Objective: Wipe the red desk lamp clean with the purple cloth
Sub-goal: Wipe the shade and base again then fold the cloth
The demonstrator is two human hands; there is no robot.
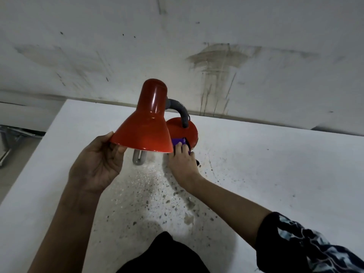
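The red desk lamp [146, 123] stands on a white speckled table [256, 164], its cone shade tilted toward me, a grey bent neck joining it to the round red base. A grey bulb [138, 157] pokes out below the shade. My left hand [98, 162] holds the shade's lower left rim, thumb on the edge. My right hand [183, 160] presses the purple cloth [178, 141] against the front of the base; most of the cloth is hidden under my fingers and the shade.
A stained white wall [216, 56] rises right behind the table. The table's left edge [39, 154] drops to a floor with a metal frame [7, 142]. Dark specks dot the surface near the lamp.
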